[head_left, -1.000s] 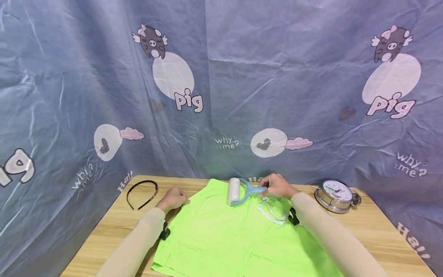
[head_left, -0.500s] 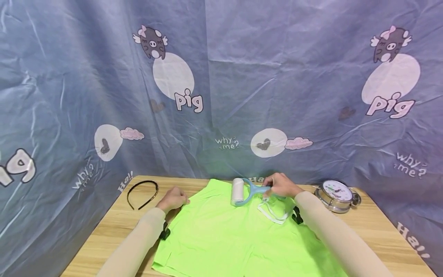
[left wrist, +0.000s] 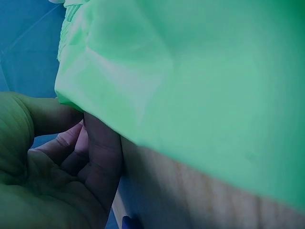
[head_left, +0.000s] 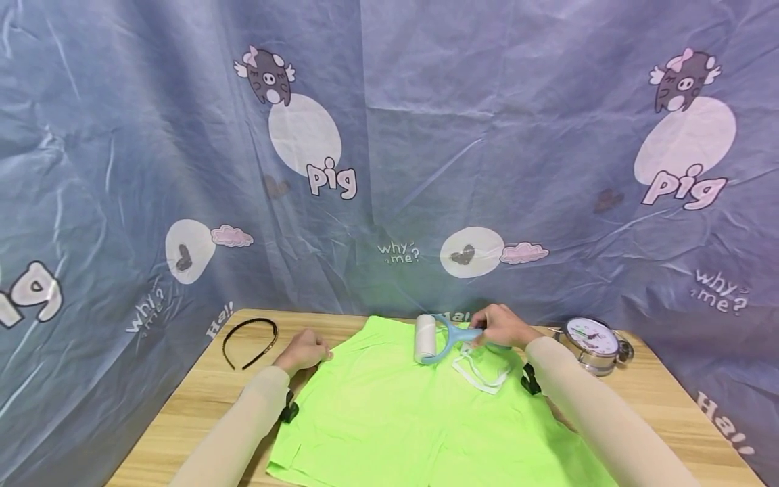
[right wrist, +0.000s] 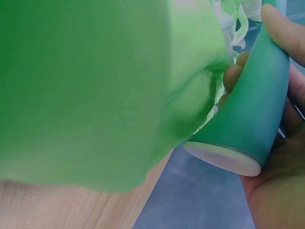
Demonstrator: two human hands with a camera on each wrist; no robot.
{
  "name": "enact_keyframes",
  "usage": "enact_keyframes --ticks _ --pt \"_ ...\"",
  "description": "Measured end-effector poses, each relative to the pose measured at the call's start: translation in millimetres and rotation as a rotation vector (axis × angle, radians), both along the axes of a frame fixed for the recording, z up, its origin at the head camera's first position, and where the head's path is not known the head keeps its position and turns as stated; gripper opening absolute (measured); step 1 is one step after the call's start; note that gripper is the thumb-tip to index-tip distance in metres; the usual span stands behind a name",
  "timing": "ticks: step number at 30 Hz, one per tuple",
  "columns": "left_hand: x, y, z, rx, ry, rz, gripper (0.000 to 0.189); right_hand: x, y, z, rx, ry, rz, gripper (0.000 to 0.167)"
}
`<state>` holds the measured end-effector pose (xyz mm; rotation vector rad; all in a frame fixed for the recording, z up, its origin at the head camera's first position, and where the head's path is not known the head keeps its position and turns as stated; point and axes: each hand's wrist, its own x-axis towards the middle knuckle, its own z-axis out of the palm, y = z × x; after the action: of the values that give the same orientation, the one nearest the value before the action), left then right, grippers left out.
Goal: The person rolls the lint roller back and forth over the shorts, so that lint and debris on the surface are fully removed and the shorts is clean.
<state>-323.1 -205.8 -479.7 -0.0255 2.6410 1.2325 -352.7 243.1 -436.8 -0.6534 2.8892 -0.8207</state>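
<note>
Bright neon-green shorts [head_left: 389, 406] lie spread over the wooden table, a white drawstring [head_left: 477, 380] looped near their far edge. My left hand [head_left: 302, 350] pinches the left edge of the shorts between thumb and fingers, seen close up in the left wrist view. My right hand [head_left: 504, 326] grips the blue handle [right wrist: 250, 102] of a lint roller [head_left: 425, 338]. Its white roll stands crosswise over the waistband area, left of the drawstring. In the right wrist view the handle's pale butt end points toward the wrist, and green cloth fills the left side.
A black headband [head_left: 249, 341] lies at the table's far left corner. On the right, a round metal alarm clock [head_left: 593, 343] stands beside my right sleeve. A blue curtain [head_left: 426, 169] with pig prints hangs behind the wooden table [head_left: 176, 392].
My right hand and the lint roller have slid a little to the right along the top of the shorts. The left hand has stayed in place at the left edge.
</note>
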Motion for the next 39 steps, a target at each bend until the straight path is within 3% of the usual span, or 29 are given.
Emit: enact_keyframes --ticks 24,39 --pt "0.8 -0.5 -0.1 0.016 -0.018 0.003 0.051 2.2 22 5.9 0.080 0.038 -0.022 0.020" --pt "1.6 0.1 1.1 0.019 -0.008 0.002 0.052 5.2 39 7.5 0.092 0.005 -0.048 0.017"
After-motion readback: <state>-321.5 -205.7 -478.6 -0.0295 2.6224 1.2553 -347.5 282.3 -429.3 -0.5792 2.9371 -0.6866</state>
